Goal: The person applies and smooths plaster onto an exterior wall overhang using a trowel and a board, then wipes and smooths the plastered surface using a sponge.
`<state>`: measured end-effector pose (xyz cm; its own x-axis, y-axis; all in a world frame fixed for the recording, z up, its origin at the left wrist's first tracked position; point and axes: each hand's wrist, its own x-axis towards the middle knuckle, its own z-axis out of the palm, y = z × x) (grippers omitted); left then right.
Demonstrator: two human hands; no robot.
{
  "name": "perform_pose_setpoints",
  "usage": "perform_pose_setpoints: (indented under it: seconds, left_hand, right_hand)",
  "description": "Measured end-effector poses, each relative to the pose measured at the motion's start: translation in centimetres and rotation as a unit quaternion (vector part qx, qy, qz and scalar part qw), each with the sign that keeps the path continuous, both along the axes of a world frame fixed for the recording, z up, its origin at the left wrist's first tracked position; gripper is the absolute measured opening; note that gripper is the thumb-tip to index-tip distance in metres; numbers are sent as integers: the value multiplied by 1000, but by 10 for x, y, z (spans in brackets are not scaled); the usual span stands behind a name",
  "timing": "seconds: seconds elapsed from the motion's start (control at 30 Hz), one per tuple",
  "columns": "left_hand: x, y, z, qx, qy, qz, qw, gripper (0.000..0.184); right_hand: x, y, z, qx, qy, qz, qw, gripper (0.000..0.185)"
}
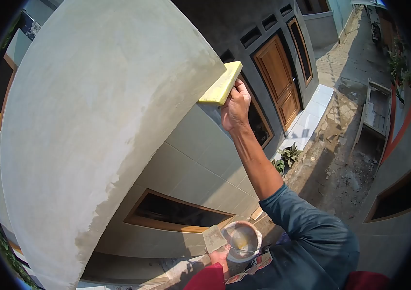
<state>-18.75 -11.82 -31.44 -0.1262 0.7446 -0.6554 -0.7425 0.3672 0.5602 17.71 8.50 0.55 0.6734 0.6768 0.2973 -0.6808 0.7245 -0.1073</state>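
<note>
My right hand (236,104), at the end of a raised arm, is closed on a yellow rectangular float (221,86). The float lies against the lower corner of a large grey plastered surface (99,106), which has a darker, damp-looking band along its lower edge. Low in the view, my left hand (220,254) holds a small flat grey board (214,239) beside a round bucket (242,240) with murky contents. Part of the right hand's fingers is hidden behind the float.
A wooden-framed window (176,212) sits in the tiled wall below. Further off are a wooden door (279,75), a white tiled step (311,116), potted plants (290,154) and a wooden trough (375,113) on the alley ground.
</note>
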Motion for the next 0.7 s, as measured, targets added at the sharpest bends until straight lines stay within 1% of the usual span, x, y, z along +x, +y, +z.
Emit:
perform_pose_setpoints:
  seconds: [0.03,0.1,0.17,0.2,0.23,0.27,0.3,0.33,0.37,0.4,0.43,0.5,0.57,0.6,0.63,0.7]
  left_hand:
    - [5,1,1,-2,-7,2,1000,51]
    - [11,5,10,-8,14,-29,999,49]
    - [5,5,3,0,8,-30,1000,49]
    - [2,5,1,2,5,-27,1000,49]
    - [0,2,-3,8,2,-19,1000,50]
    - [1,2,-5,12,-5,-15,1000,50]
    - [1,4,-4,12,-14,-13,1000,50]
    - [1,3,-6,13,-20,-11,1000,50]
    - [-1,2,-8,15,-24,-6,1000,50]
    - [-2,-1,-13,16,-30,1,999,50]
    - [-4,-4,-17,17,-37,6,999,50]
    - [-3,-5,-19,23,-52,14,998,50]
    - [3,-5,-14,29,-69,16,997,50]
    - [15,-4,3,37,-71,11,997,49]
    - [15,-3,0,30,-81,12,996,49]
    - [14,6,-11,40,-69,0,997,49]
  right_hand:
    - [-17,-8,-2,-19,-19,13,1000,28]
    - [-60,-19,-21,-20,-118,118,986,29]
    - [-84,-39,-37,-37,-203,158,966,30]
    - [-78,-49,-38,-39,-167,129,977,32]
    - [-61,-41,-49,-58,-164,66,983,34]
    - [-35,-39,-52,-99,-182,-10,978,35]
    - [-13,-43,-40,-103,-172,-131,971,32]
    - [12,-41,-33,-118,-207,-213,947,32]
    - [31,-49,-17,-165,-238,-272,918,31]
    - [49,-43,-8,-199,-283,-375,860,29]
    - [61,-40,6,-198,-328,-454,805,29]
    - [72,-32,33,-219,-422,-583,658,28]
    - [52,-25,45,-230,-425,-596,641,28]
    - [25,-30,46,-178,-443,-596,646,28]
    - [-8,-42,41,-125,-462,-591,649,29]
    - [-59,-67,24,-26,-544,-511,665,31]
